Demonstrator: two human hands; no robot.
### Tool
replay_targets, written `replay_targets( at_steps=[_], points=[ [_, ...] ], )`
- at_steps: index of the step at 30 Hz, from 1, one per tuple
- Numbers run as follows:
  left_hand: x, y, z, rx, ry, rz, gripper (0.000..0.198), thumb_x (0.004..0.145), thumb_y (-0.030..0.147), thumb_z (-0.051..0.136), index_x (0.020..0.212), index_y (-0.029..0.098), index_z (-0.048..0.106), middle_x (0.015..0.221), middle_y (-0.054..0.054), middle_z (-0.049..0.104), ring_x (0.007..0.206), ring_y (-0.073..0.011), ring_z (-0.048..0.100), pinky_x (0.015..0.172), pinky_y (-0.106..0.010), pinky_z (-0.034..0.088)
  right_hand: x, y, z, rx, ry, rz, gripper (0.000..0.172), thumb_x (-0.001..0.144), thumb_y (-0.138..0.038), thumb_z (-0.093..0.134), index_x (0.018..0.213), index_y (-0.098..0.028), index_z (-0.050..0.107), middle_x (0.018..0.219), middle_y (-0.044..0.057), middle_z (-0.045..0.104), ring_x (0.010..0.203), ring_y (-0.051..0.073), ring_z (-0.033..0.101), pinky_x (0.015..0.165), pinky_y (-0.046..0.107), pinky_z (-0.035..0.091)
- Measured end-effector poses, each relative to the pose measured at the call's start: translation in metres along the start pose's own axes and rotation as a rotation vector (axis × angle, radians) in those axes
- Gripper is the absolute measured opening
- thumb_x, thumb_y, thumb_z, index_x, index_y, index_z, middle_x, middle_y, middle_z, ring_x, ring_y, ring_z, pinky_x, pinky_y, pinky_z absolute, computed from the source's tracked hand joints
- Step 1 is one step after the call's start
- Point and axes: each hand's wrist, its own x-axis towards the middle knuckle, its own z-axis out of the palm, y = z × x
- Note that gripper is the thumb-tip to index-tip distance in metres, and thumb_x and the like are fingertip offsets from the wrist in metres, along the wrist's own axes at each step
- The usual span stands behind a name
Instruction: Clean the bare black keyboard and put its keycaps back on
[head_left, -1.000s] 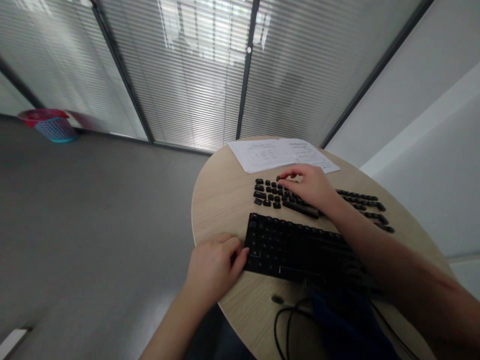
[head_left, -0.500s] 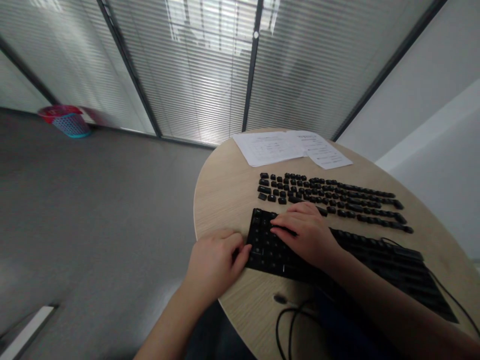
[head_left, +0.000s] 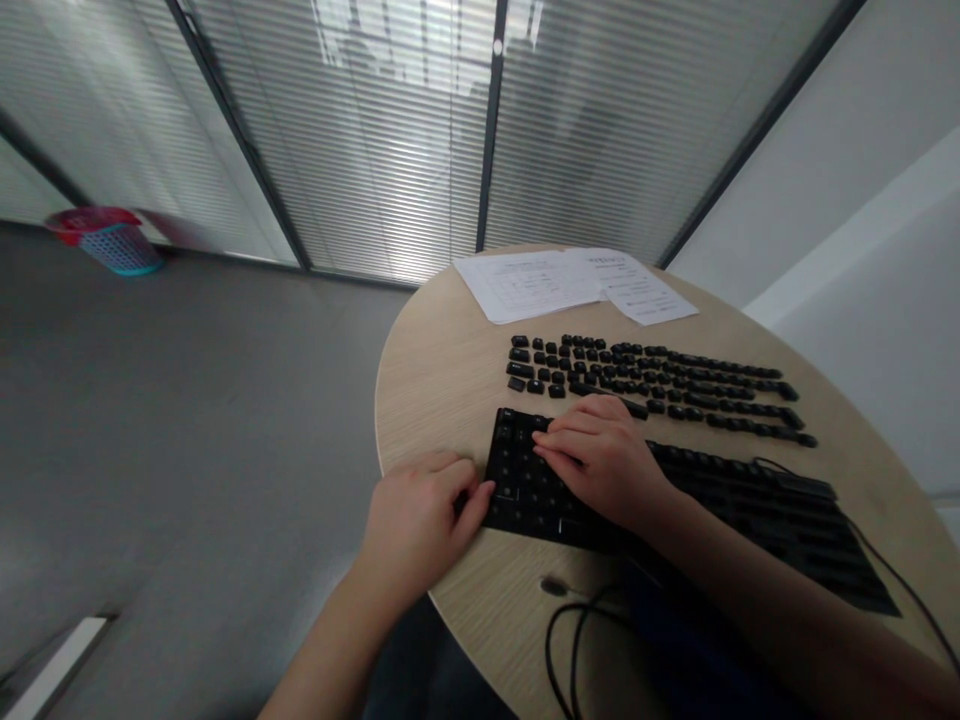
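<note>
A black keyboard (head_left: pixel 516 495) lies on the round wooden table, its left part showing bare key sockets. At its left edge, my left hand (head_left: pixel 424 515) is closed, with the thumb pressed on the rim and the other fingers curled. Over the upper left of the keyboard is my right hand (head_left: pixel 596 455), its fingertips pinched together close to the keys; whatever is between them is hidden. My right forearm covers part of the keyboard's middle. Beyond it, loose black keycaps (head_left: pixel 521 355) are laid out in rows.
Printed sheets of paper (head_left: pixel 532 285) lie at the table's far side. A black cable (head_left: pixel 551 645) with a plug coils at the near edge. Another cable runs off the keyboard's right end. A red and blue basket (head_left: pixel 120 245) stands on the floor by the blinds.
The view has shifted slightly, so everything sits a little further left and higher. My right fingertips have drawn closer together over the keyboard. My left hand keeps its place on the edge.
</note>
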Motion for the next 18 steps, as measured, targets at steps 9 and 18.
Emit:
replay_targets(
  at_steps=[9, 18],
  points=[
    [0.0002, -0.0008, 0.0014, 0.012, -0.004, -0.005, 0.035, 0.099, 0.037, 0.052, 0.067, 0.022, 0.055, 0.066, 0.001, 0.057, 0.062, -0.0145, 0.051, 0.058, -0.028, 0.030, 0.0021, -0.0045, -0.0011, -0.055, 0.018, -0.045, 0.019, 0.099, -0.024, 0.066, 0.084, -0.024, 0.078, 0.086, 0.000, 0.079, 0.086, 0.023, 0.062, 0.084, 0.044, 0.042],
    [0.0007, -0.0011, 0.0003, 0.011, -0.003, -0.024, 0.034, 0.097, 0.037, 0.054, 0.067, 0.022, 0.056, 0.064, 0.002, 0.055, 0.060, -0.0142, 0.050, 0.057, -0.029, 0.030, -0.0034, -0.0016, 0.0047, -0.016, 0.020, -0.006, 0.015, 0.098, -0.025, 0.067, 0.091, -0.026, 0.081, 0.089, 0.001, 0.080, 0.088, 0.023, 0.065, 0.083, 0.045, 0.043]
  ],
)
